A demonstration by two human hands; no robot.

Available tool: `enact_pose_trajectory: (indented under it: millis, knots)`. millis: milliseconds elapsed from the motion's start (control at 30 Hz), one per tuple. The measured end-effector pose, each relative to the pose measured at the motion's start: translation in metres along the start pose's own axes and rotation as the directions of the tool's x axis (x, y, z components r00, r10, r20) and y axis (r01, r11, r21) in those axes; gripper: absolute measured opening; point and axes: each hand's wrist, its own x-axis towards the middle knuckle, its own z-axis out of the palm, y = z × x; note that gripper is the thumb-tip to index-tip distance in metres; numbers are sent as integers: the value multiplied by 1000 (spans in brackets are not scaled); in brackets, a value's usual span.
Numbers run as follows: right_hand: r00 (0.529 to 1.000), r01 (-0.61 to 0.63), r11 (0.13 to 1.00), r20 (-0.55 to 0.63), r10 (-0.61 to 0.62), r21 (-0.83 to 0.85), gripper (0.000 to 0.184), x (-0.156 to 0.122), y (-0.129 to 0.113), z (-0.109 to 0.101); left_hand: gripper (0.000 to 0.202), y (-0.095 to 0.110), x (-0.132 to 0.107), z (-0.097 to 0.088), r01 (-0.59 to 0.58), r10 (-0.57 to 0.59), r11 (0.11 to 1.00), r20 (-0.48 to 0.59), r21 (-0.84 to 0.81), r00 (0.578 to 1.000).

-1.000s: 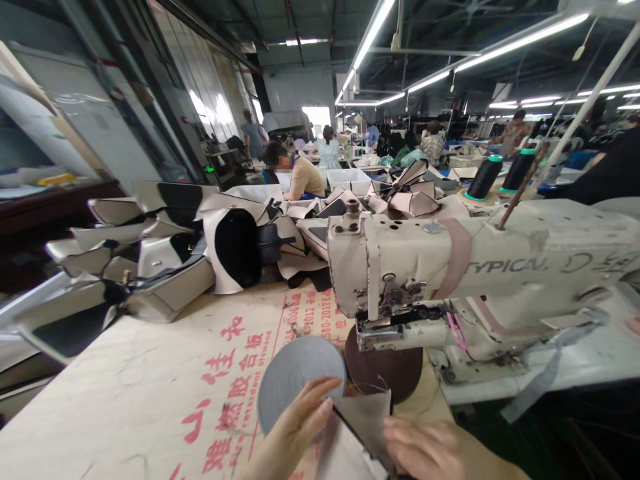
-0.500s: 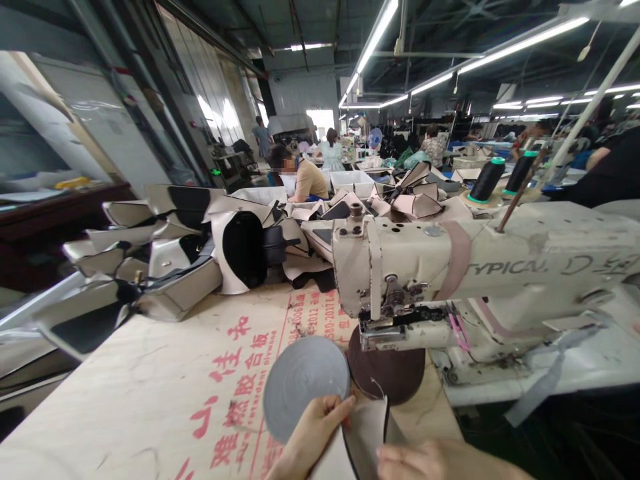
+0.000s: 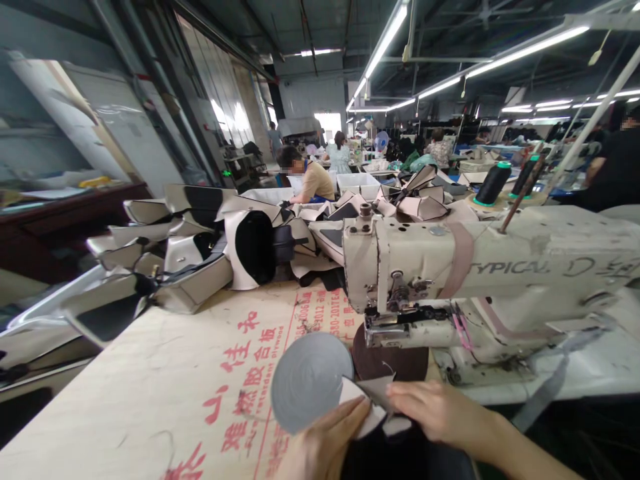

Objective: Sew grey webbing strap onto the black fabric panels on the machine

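- Two bare hands at the bottom edge of the head view, both on one small workpiece. Left hand (image 3: 327, 443) lies low, thumb reaching up along a pale piece (image 3: 361, 403); right hand (image 3: 440, 413) comes in from the right, fingertips (image 3: 395, 395) pressed onto the piece's upper corner.
- Grip: left thumb lies on the pale face; fingers beneath are hidden, so cannot tell whether it pinches. Right fingers lie close together, flat on the material, pressing rather than wrapping.
- The piece: thin, flexible sheet, leather-like, cream face with a darker grey-brown flap folded to a point. It sits at the near table edge, overlapping the lower right rim of a grey tape roll (image 3: 311, 380).
- Grey roll: flat disc, matte, wound in fine concentric rings. Just behind it, partly under the machine head, a dark brown roll (image 3: 395, 363), same disc shape.
- Sewing machine (image 3: 500, 280): cream enamel, chipped and grimy, lettered TYPICAL; a pinkish strap is wrapped round its arm.
- Tabletop (image 3: 150, 387): pale plywood, scuffed, printed with red characters.
- Heap of cut bag panels (image 3: 200, 247) at the far end: cream with black insets, stiff and curled.
- Two dark thread cones (image 3: 493, 183) on teal bases behind the machine.
- A seated person (image 3: 310, 177) bends over a bench farther back.
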Motion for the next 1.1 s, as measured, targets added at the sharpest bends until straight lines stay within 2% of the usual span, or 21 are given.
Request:
enact_pose_trajectory:
  millis: [67, 167, 300, 367, 433, 500, 567, 633, 667, 700, 767, 900, 1000, 1100]
  knots:
    - [999, -40, 999, 18, 40, 24, 43, 3, 8, -1, 47, 6, 18, -9, -1, 4, 1000, 72, -31, 997]
    - [997, -58, 995, 52, 54, 82, 30, 6, 15, -4, 46, 11, 36, -21, 13, -2, 996, 122, -92, 992]
    - [995, -60, 994, 82, 52, 96, 23, 9, 14, -8, 23, 3, 45, -29, 82, -51, 983, 187, -161, 981]
    - [995, -54, 995, 85, 47, 78, 21, 12, 13, -7, 32, -10, 55, -24, 195, -177, 966, 114, -169, 978]
    - [997, -45, 998, 70, 42, 53, 23, 14, 14, -4, 37, -24, 72, -12, 295, -299, 951, -38, -91, 954]
    - [999, -31, 999, 43, 30, 28, 25, 15, 17, 2, 49, -37, 90, 3, 329, -318, 943, -144, 53, 937]
    - [1000, -14, 1000, 17, 13, 11, 27, 14, 20, 7, 55, -47, 106, 16, 333, -311, 929, -149, 161, 939]
    - [1000, -3, 1000, -5, 3, -2, 26, 11, 24, 12, 33, -55, 114, 21, 346, -333, 915, -93, 208, 938]
    - [1000, -1, 1000, -16, 1, -8, 26, 9, 25, 14, 20, -60, 116, 20, 351, -347, 908, -60, 229, 936]
    - [1000, -1, 1000, -27, 1, -15, 25, 8, 27, 16, 16, -66, 118, 17, 357, -360, 900, -32, 249, 932]
    - [999, -4, 1000, -37, 3, -31, 25, 7, 28, 19, 23, -78, 120, 5, 376, -386, 882, -23, 282, 922]
    - [1000, 8, 999, -17, -9, -43, 24, 7, 27, 21, 22, -97, 129, -21, 429, -396, 850, -167, 305, 903]
    - [1000, 10, 1000, -27, -11, -27, 23, 7, 28, 23, 37, -86, 122, -30, 410, -346, 869, -255, 276, 903]
    - [999, 22, 999, -44, -24, -40, 24, 5, 30, 23, 28, -49, 87, -26, 322, -277, 924, -219, 207, 936]
